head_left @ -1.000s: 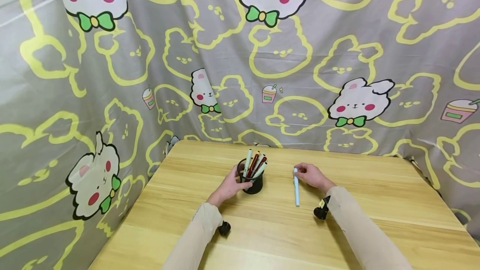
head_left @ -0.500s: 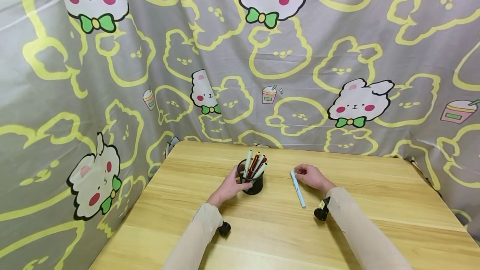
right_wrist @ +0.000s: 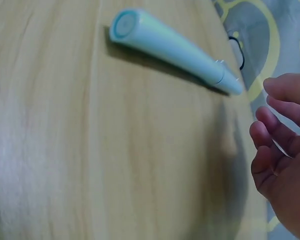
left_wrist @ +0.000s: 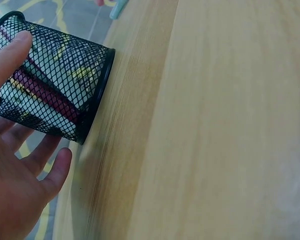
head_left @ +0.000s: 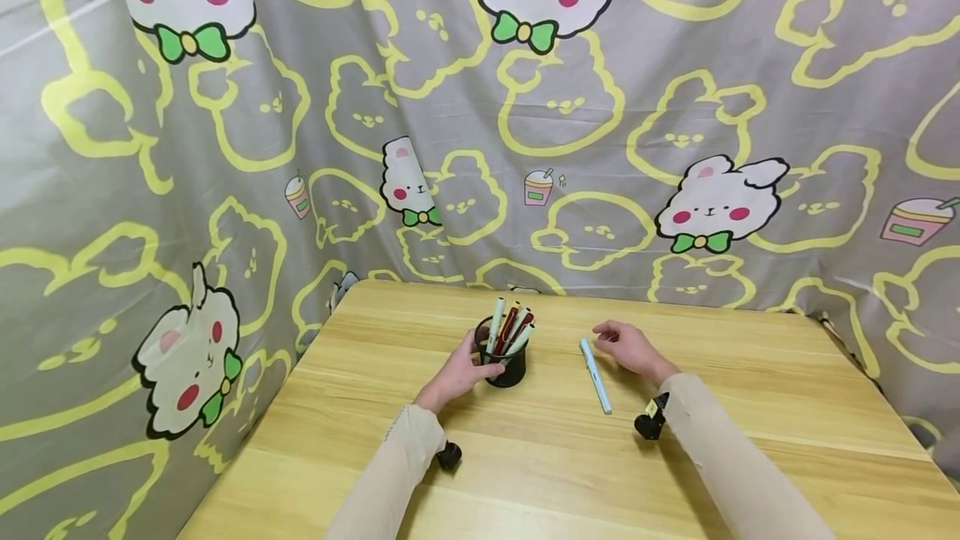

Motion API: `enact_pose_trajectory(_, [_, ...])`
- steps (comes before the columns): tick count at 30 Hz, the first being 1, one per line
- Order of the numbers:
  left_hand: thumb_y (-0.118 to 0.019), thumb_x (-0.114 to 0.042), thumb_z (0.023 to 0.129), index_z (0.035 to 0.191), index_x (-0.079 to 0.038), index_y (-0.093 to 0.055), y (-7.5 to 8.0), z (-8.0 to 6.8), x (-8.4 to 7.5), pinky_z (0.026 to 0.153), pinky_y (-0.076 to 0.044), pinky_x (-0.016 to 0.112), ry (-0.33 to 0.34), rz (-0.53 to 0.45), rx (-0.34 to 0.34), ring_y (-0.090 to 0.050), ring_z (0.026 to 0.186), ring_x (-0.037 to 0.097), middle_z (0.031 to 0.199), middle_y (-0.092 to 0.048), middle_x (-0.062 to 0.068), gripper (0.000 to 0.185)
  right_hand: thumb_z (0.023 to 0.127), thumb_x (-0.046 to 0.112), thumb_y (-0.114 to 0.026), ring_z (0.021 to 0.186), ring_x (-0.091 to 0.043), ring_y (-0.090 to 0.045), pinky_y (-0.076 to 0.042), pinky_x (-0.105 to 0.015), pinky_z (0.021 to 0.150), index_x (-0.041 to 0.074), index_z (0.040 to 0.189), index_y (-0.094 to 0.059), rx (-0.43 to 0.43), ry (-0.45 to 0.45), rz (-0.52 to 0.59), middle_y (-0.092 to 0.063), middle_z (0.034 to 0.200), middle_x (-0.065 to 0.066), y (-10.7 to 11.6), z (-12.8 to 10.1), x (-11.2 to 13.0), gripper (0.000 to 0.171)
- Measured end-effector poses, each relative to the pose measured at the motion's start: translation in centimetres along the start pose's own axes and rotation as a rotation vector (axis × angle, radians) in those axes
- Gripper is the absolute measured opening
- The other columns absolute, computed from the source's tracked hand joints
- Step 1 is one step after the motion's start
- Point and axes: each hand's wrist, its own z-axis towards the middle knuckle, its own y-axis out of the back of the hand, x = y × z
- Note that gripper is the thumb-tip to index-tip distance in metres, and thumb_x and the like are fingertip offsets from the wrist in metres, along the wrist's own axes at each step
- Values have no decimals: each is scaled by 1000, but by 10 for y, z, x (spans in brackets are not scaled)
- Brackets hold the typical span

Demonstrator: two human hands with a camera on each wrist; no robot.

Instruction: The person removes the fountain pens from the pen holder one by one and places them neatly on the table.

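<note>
We see the table (head_left: 525, 465) across the lower frame, the curtain (head_left: 450, 119) behind and left of it. Below centre stands the cup (head_left: 513, 376), pens (head_left: 508, 331) inside, the left hand (head_left: 459, 373) against its left side; right of the cup lies a single pen (head_left: 597, 377), the right hand (head_left: 630, 347) beside its far end.
</note>
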Motion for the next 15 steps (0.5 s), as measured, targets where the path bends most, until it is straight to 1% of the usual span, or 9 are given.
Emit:
enact_pose_trajectory(5, [-73, -23, 85, 145, -5, -26, 1, 1, -1, 93, -42, 45, -11, 15, -5, -46, 120, 34, 139, -40, 15, 79, 91, 5, -60, 87, -22, -57, -47, -32, 75, -8, 114, -59, -9, 33, 36, -63, 93, -9, 2, 2, 11, 26])
enact_pose_trajectory(11, [-73, -18, 85, 146, -3, -23, 0, 0, -2, 97, -37, 51, -21, -11, 1, -42, 123, 40, 142, -37, 20, 81, 90, 5, -63, 87, -23, -59, -48, -33, 75, -3, 108, -63, -24, 86, 61, -65, 92, -8, -1, 1, 39, 20])
enact_pose_trajectory(15, [-74, -21, 84, 147, -5, -24, 0, 0, 0, 97, -38, 49, -10, 5, -3, -45, 121, 38, 141, -38, 18, 82, 90, 6, -63, 88, -23, -60, -50, -32, 73, -2, 107, -64, -8, 117, 75, -66, 95, -9, -5, 0, 57, 19])
